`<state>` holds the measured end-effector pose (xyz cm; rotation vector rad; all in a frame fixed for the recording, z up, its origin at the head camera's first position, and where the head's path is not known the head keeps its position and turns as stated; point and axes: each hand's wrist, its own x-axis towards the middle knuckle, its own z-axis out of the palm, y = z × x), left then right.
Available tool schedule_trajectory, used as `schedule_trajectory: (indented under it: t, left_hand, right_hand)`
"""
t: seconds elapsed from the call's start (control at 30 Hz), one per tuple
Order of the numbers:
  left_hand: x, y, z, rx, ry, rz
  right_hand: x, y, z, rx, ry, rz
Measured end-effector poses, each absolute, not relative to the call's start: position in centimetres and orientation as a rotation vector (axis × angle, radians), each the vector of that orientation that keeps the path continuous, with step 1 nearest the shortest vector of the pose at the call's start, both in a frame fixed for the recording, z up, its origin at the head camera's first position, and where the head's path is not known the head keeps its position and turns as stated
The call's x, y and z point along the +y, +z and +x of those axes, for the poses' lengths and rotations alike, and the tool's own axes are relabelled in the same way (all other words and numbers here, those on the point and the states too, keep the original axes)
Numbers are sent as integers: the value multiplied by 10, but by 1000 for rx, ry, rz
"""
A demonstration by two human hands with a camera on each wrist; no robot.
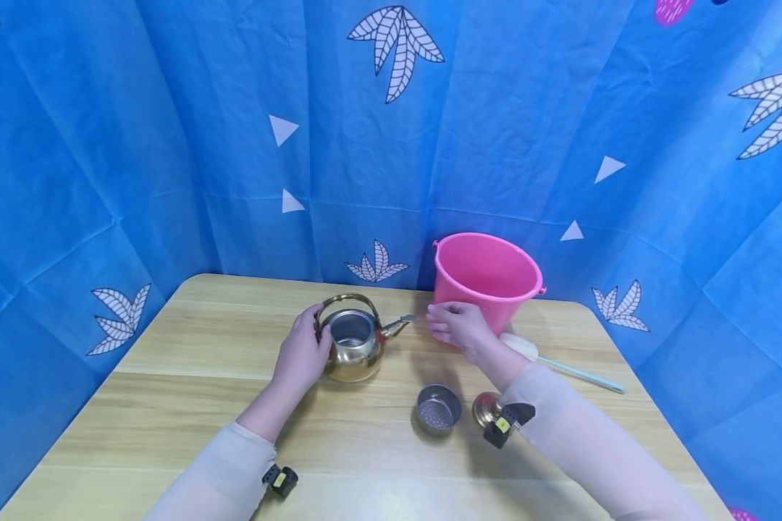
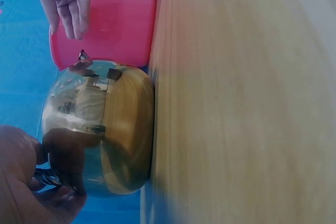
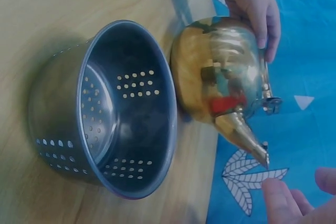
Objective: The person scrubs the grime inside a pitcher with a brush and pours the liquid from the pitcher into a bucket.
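Observation:
A golden, round-bellied kettle (image 1: pixel 354 364) stands upright on the table with its top uncovered and its spout toward the right. My left hand (image 1: pixel 303 354) grips it at the left end of its raised handle, thumb on the near side; the left wrist view shows fingers curled round the handle's base (image 2: pixel 47 178). Past the spout tip, my right hand (image 1: pixel 465 329) hovers in front of the pink bucket (image 1: pixel 489 273), fingers loosely extended and holding nothing. A perforated metal strainer basket (image 3: pixel 58 98) sits nearer, mouth up. Beside it lies the golden lid (image 1: pixel 484 409), partly hidden by my right wrist.
Behind my right forearm lies a sponge brush with a white head (image 1: pixel 520 346) and a light blue handle (image 1: pixel 583 374). The bucket stands at the table's back edge, close to the blue patterned curtain (image 1: pixel 371 145). Wooden tabletop (image 1: pixel 169 383) extends left of the kettle.

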<state>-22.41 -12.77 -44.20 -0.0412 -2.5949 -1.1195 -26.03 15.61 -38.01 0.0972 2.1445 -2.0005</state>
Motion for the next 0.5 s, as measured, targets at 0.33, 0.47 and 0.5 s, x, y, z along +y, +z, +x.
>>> schedule_trajectory:
  t: [0.33,0.47,0.5]
  left_hand:
    - [-128,-442,-225,-2598,-1115,-42]
    - [-128,-442,-225,-2600,-1112,-41]
    - [-128,-441,-224,-2601,-1112,-40]
  right_hand:
    - [148,-388,-267,2122,-1975,114]
    - [143,-390,-269,2125,-1962,115]
    - [142,-390,-270,2129,-1957,115]
